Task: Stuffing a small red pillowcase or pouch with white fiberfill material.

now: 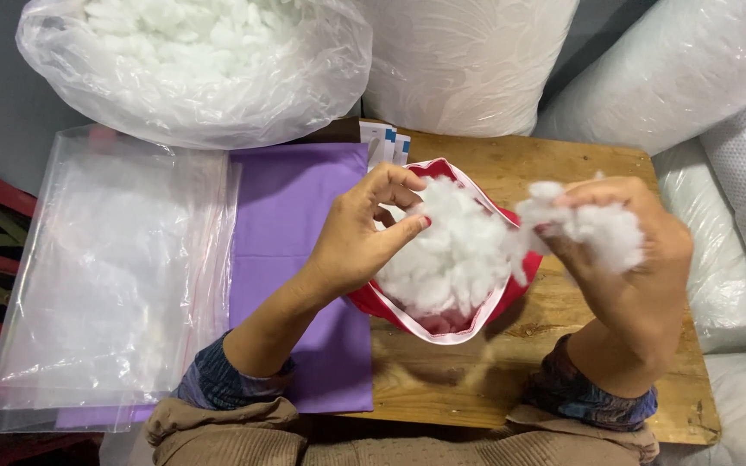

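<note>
Fingers (399, 185) of left hand (360, 237) pinching rim of red cushion cover (442, 324) at 11 o'clock, right hand (628, 250) clamped on white stuffing tuft (606, 229) at 3 o'clock of cover mouth, nearer it, on wooden worktop (563, 164) beside purple fabric (295, 216).

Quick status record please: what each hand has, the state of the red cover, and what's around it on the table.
left hand: holds rim of red cover, open, fingers on white stuffing
right hand: pinches a stuffing tuft beside the opening
cover: mouth open, partly filled
table: wooden; purple fabric and clear plastic bags to the left
behind: open bag of stuffing
</note>
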